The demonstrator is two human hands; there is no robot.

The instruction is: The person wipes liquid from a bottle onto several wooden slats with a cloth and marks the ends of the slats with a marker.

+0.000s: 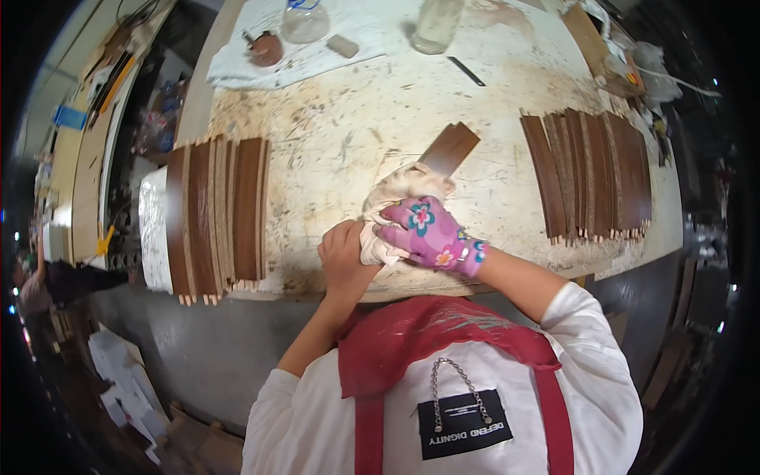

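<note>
A dark brown wooden board [453, 148] lies at a slant near the middle of the workbench. Crumpled over its near part is a cream cloth [405, 184], so the near end of the board is hidden. My right hand [431, 235], in a pink flowered glove, bears down on the cloth with its fingers bent into the folds. Bare and curled, my left hand [347, 249] grips the bunched cloth at its lower left. Whether it also holds the board's end beneath cannot be seen.
Stacks of brown boards stand at the left [216, 214] and the right [590, 174]. Farther back are a clear bottle [306, 22], a cloudy jar [437, 28], a reddish-brown pot [266, 50], a beige block [343, 45] and a thin black strip [465, 70]. A cardboard box [602, 47] sits far right.
</note>
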